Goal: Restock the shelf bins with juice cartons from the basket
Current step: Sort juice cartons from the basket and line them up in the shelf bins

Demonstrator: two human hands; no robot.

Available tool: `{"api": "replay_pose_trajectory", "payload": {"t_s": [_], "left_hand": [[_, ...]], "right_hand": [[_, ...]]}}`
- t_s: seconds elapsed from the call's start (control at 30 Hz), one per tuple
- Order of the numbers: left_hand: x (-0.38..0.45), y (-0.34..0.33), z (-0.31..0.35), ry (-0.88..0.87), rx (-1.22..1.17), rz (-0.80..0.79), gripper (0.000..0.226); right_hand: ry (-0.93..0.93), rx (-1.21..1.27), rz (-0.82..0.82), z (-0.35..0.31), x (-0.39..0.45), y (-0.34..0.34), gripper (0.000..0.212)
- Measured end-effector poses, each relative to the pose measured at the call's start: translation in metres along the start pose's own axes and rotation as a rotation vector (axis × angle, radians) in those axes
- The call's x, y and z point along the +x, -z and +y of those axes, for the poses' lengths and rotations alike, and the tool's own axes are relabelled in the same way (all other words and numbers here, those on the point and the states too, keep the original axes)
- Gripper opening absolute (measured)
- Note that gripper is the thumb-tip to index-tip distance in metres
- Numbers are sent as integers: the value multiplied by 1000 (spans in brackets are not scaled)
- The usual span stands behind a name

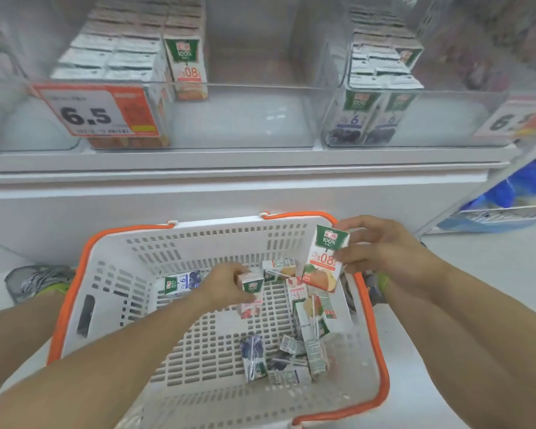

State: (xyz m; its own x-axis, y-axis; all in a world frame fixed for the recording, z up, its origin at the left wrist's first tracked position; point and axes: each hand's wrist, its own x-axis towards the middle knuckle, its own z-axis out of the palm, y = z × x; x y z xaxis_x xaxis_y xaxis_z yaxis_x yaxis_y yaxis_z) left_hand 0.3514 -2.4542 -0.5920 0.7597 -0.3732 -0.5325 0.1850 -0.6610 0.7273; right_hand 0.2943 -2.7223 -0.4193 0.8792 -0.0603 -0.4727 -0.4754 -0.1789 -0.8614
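Head view: right hand (387, 252) fingers grip an orange carton (325, 258) lifted for shelving; left hand (226, 284) fingers close on a pink carton (250, 294) in the basket (198, 236).

Pale glossy shop floor (492, 274) beneath a long white metal shelf unit (229, 193); bright, even light.

Left hand (226, 283), right hand (381, 249) gripping
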Motion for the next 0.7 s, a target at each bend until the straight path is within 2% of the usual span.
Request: {"api": "replay_pose_trajectory", "payload": {"t_s": [0.07,0.2,0.3,0.4,0.47,0.7], "left_hand": [[-17,31,37,-25,-121,-128,33],[-62,80,113,-84,-497,-506,23],[-87,101,153,-149,-669,-582,42],[-107,116,178,-155,-779,-576,62],[-122,124,187,-168,-769,-537,67],[-169,166,183,-252,-690,-140,66]], "right_hand": [[57,-14,-22,-15,-2,5,39],[148,87,-145,-51,-9,16,39],[204,200,-247,-76,-15,19,46],[268,284,-282,-96,-19,9,51],[305,320,-258,-109,-21,-5,48],[474,215,-108,-163,-12,-68,23]]}}
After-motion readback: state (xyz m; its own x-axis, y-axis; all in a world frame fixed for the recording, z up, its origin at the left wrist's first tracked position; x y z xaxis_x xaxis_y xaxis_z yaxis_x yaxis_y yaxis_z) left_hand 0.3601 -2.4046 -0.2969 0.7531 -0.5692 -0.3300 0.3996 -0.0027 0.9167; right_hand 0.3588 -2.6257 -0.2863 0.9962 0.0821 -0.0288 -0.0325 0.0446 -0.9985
